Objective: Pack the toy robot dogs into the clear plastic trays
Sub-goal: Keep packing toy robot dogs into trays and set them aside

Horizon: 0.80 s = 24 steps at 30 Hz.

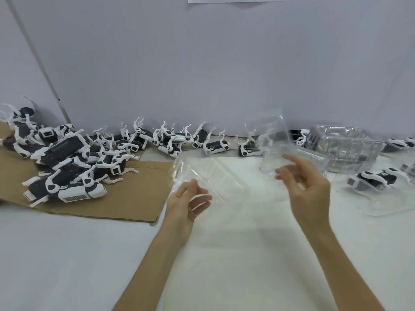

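Holding clear plastic in each hand, you are seen from the head camera: your left hand [188,203] curls round the near edge of a clear tray [211,176], its long axis running off to the right of that grip, while your right hand [307,187] pinches the foot of a second tray [274,140] tilted almost upright. The toy robot dogs [67,162] lie heaped on cardboard [134,198] well left of the left grip, so that hand looks the nearer for a pick.

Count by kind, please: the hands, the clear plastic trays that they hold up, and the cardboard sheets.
Hands: left hand, right hand: 2
Clear plastic trays held up: left clear tray, right clear tray: 2
Cardboard sheet: 1
Total: 5
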### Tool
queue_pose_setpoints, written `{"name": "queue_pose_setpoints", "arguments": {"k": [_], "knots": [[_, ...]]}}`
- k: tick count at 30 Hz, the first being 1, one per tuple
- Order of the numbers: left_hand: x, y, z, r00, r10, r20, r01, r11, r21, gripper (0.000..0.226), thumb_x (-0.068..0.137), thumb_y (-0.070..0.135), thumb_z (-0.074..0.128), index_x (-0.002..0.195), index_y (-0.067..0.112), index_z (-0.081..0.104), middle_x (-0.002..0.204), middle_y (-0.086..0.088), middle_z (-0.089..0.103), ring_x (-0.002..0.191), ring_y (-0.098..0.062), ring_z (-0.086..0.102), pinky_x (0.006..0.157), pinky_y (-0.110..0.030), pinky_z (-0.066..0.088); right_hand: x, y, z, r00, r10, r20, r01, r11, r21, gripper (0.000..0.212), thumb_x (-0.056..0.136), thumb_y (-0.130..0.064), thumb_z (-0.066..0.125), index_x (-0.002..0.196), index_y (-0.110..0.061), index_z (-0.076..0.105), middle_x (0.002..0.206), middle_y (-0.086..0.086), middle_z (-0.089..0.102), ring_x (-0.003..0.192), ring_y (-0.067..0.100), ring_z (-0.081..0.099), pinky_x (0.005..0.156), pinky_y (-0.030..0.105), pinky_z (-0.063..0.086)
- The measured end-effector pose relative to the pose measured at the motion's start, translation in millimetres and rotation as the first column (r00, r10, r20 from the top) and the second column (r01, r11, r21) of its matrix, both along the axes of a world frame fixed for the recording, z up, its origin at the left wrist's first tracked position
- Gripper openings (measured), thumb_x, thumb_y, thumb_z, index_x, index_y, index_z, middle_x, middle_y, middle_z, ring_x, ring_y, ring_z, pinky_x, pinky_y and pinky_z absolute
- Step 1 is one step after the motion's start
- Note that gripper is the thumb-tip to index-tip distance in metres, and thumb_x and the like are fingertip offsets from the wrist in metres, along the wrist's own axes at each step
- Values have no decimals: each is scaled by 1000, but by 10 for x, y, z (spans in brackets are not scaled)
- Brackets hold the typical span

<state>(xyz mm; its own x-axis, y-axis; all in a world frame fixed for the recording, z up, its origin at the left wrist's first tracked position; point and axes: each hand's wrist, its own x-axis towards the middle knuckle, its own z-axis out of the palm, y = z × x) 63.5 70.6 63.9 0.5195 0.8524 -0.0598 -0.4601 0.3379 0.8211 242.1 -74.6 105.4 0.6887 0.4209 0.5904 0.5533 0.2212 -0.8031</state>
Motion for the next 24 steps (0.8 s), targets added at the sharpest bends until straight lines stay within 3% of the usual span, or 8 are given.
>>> {"name": "queue_pose_setpoints", "arguments": {"k": [5, 11, 15, 18, 20, 21, 22, 24], "knots": [[-44, 81, -87, 988, 102, -114, -125, 969, -214, 25, 82, 25, 76, 88, 12, 56, 69, -3, 63, 68, -16, 64, 69, -27, 55, 213, -98, -18, 945, -57, 322, 159, 941, -298, 30, 88, -10, 71, 112, -27, 70, 85, -21, 66, 91, 13, 63, 102, 35, 35], [-376, -403, 114, 984, -69, -165, 1, 924, -382, 31, 79, 6, 74, 104, 1, 58, 125, -16, 53, 119, -30, 54, 97, -43, 45, 323, -286, 23, 887, 110, 449, 171, 824, -540, 39, 87, -10, 72, 108, -42, 64, 84, -24, 64, 98, 6, 59, 107, 43, 29], [-782, -776, 271, 973, -146, -177, 40, 868, -495, 34, 61, -9, 68, 93, -10, 58, 122, -32, 55, 104, -41, 61, 82, -50, 48, 403, -583, -20, 911, 196, 364, 71, 793, -605, 40, 86, -8, 72, 99, -46, 64, 89, -23, 67, 93, 0, 59, 99, 46, 39], [-939, -962, 290, 944, -322, -76, 240, 825, -511, 47, 53, -28, 70, 96, -13, 62, 116, -39, 62, 90, -47, 70, 71, -54, 49, 401, -729, -63, 889, 251, 383, 97, 714, -693, 41, 86, -12, 73, 102, -49, 63, 94, -27, 64, 99, -2, 56, 99, 38, 35], [-928, -1005, 315, 910, -382, -159, 317, 891, -326, 48, 49, -5, 78, 97, -2, 74, 108, -27, 71, 91, -44, 72, 70, -51, 55, 381, -751, -42, 873, 325, 364, 92, 623, -777, 25, 90, -29, 68, 98, -52, 64, 93, -29, 65, 101, -6, 55, 99, 30, 33], [-920, -1003, 326, 917, -292, -270, 300, 954, -14, 36, 54, 5, 77, 90, 9, 78, 104, -17, 75, 96, -37, 73, 74, -43, 57, 382, -727, -3, 879, 364, 308, 60, 557, -828, 10, 91, -45, 60, 95, -50, 67, 93, -29, 66, 100, -7, 56, 97, 28, 37], [-901, -946, 300, 918, -37, -395, 210, 891, 403, 22, 62, 15, 74, 83, 17, 78, 100, -5, 77, 100, -26, 72, 81, -33, 55, 375, -677, 73, 886, 376, 271, 38, 524, -851, 27, 88, -59, 49, 93, -44, 71, 93, -28, 68, 96, -6, 58, 93, 28, 42], [-888, -704, 241, 796, 540, -274, 85, 348, 934, 12, 76, 24, 60, 75, 26, 72, 96, 10, 74, 101, -11, 67, 90, -30, 44, 428, -484, 210, 912, 318, 257, 12, 608, -794, 48, 84, -68, 38, 93, -36, 73, 89, -26, 68, 87, -5, 61, 82, 27, 48]]}}
